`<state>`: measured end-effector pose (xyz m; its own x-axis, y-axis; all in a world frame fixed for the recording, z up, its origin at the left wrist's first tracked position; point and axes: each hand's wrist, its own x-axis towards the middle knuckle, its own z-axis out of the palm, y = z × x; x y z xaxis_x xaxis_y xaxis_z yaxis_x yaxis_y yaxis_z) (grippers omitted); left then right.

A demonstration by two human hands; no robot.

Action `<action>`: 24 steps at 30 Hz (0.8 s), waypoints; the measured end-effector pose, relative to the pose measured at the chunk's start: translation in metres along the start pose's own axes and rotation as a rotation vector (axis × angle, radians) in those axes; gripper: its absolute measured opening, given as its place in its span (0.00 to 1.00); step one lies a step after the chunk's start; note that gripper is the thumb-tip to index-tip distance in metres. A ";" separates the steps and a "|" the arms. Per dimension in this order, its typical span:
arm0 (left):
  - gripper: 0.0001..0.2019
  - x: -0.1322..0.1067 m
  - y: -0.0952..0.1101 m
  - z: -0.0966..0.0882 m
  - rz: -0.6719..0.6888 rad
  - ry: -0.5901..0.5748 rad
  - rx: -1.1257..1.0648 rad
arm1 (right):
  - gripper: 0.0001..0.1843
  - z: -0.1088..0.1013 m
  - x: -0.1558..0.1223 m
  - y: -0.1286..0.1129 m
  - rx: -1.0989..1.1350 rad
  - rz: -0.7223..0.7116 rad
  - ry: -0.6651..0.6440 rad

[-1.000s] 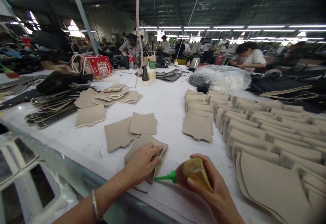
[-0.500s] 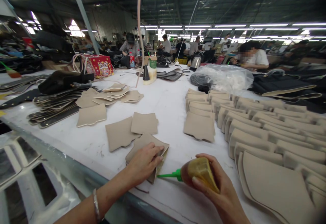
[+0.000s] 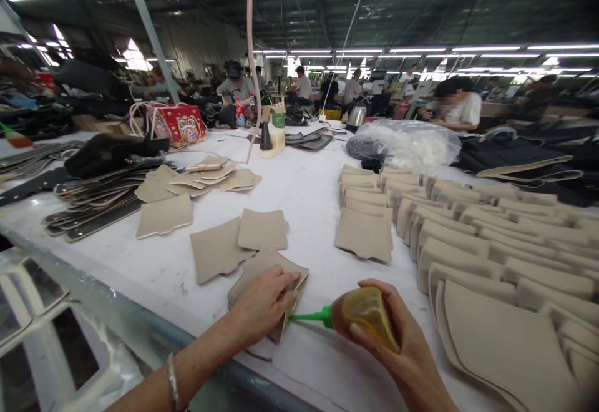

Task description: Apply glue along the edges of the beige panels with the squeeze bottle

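1. Glue bottle [image 3: 367, 318]: a small amber squeeze bottle with a green nozzle [image 3: 311, 317]. It lies nearly level in the right hand [image 3: 397, 349], low over the near edge of the white table [image 3: 304, 193].
2. Right-hand grip: the fingers are wrapped around the bottle body and closed on it, with the thumb along the near side. The nozzle tip points left and sits at the open edge of the beige panel [image 3: 262, 265].
3. Left-hand grip: the left hand [image 3: 264, 303] lies on top of the beige panel, fingers close together and bent over its right edge. They appear to hold the upper layer raised off the layer below.
4. Handling, bottle (judgement): light, with a soft wall that yields to pressure. Hold it at mid-body. Any residue on the wall or nozzle is likely to be tacky.
5. Handling, panel (judgement): thin, light and flexible, with enough stiffness to keep its shape. It will slide on the smooth table unless pressed flat. Hold it near the edge being opened, not at the far corner.
6. Surroundings:
   - two loose beige pieces [image 3: 238, 240] lie just beyond the left hand;
   - overlapping rows of beige pieces [image 3: 468, 237] fill the right side;
   - black strips [image 3: 93, 203] are stacked at far left.
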<state>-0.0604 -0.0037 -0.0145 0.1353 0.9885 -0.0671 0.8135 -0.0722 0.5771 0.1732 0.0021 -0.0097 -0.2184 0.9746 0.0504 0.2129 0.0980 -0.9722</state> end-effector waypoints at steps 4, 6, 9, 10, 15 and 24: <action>0.19 0.001 -0.001 0.000 0.000 -0.005 0.002 | 0.28 0.003 0.000 0.001 0.062 0.041 -0.110; 0.19 0.001 -0.001 0.000 0.006 -0.007 0.003 | 0.28 0.000 0.006 0.003 0.013 0.027 -0.071; 0.19 0.001 0.001 -0.001 0.014 -0.015 0.002 | 0.28 -0.006 0.019 0.006 -0.050 -0.016 0.019; 0.18 0.001 0.002 -0.002 0.016 -0.018 0.001 | 0.28 -0.008 0.023 0.006 -0.057 -0.032 0.044; 0.19 0.001 0.004 -0.003 0.012 -0.024 -0.016 | 0.28 -0.010 0.023 0.004 -0.030 -0.036 -0.033; 0.18 0.002 0.008 -0.005 0.001 -0.047 0.015 | 0.27 -0.019 0.036 0.010 -0.160 -0.173 0.057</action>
<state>-0.0566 -0.0016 -0.0058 0.1625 0.9811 -0.1051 0.8214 -0.0755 0.5653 0.1852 0.0416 -0.0134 -0.2112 0.9500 0.2301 0.3259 0.2904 -0.8997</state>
